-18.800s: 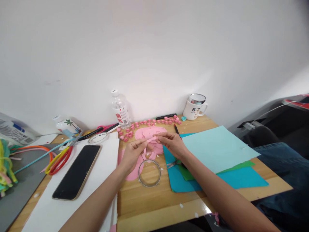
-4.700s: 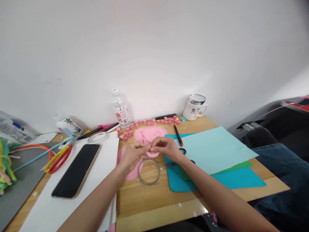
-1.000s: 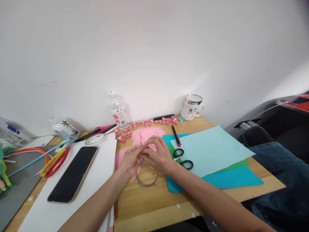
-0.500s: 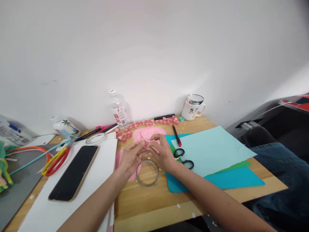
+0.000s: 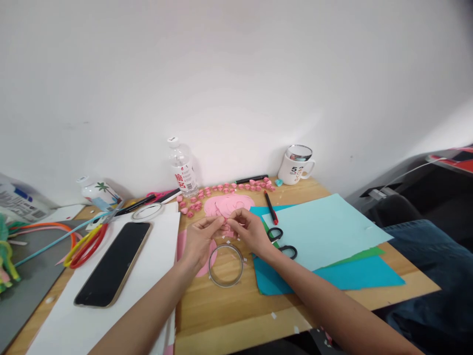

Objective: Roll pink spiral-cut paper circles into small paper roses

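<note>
My left hand (image 5: 202,237) and my right hand (image 5: 251,229) meet fingertip to fingertip over the wooden table. Pinched between them is a small pink paper strip (image 5: 226,223), mostly covered by my fingers. Right behind the fingers lies a pile of pink paper cut-outs (image 5: 229,201) with curved edges. A roll of tape (image 5: 242,266) rests flat just below my hands. Larger pink paper (image 5: 205,268) shows partly under my left wrist. Beyond the pile, several small rolled pink paper flowers (image 5: 225,188) are lined up. Black-handled scissors (image 5: 288,251) lie to the right of my right hand.
Pale blue paper (image 5: 328,231) covers green and blue sheets on the right, beside a red-and-black pen (image 5: 271,207). At the wall stand a plastic bottle (image 5: 185,170) and a white mug (image 5: 291,170). Leftward, a phone (image 5: 114,264) lies on white paper (image 5: 155,266), near red-and-yellow-handled scissors (image 5: 88,249).
My right hand's fingers have lowered and closed in toward my left fingertips around the pink paper. The things on the table stay where they were.
</note>
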Motion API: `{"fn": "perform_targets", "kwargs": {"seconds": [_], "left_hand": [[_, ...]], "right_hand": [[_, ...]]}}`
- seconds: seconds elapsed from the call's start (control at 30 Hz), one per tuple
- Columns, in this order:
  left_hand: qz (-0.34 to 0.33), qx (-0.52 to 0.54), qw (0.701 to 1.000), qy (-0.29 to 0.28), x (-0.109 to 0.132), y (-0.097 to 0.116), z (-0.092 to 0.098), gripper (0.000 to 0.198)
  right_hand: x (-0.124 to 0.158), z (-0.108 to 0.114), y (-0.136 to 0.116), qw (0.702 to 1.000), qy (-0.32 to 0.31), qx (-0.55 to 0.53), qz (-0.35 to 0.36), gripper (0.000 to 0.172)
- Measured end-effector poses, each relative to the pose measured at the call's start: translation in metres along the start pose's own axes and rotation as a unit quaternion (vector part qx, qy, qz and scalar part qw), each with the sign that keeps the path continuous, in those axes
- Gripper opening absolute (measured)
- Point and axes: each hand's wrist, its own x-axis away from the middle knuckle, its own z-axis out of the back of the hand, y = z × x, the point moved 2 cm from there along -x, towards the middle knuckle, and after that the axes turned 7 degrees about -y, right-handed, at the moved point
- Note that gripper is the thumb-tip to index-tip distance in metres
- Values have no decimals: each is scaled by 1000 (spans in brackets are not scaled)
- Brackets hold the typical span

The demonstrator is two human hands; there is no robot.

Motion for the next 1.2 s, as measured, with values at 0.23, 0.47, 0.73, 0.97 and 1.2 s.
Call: {"fn": "perform_targets", "kwargs": {"seconds": [0.23, 0.47, 0.73, 0.97, 1.2], "left_hand": [[-43, -66, 996, 38, -1, 1, 4, 18], [-81, -127, 988, 35, 1, 0, 2, 17], [-100, -184, 977, 38, 3, 4, 2, 15], [-138, -264, 953, 49, 6, 5, -3, 11], [-188, -346, 918, 39, 7, 3, -5, 10]], "right_hand": [[0, -1, 2, 993, -55, -70, -77, 27], [-1, 1, 4, 992, -28, -78, -95, 28], [1, 2, 1, 991, -22, -79, -104, 24], [0, 1, 0, 991, -6, -75, -113, 21], [2, -5, 0, 986, 23, -92, -137, 13]]}}
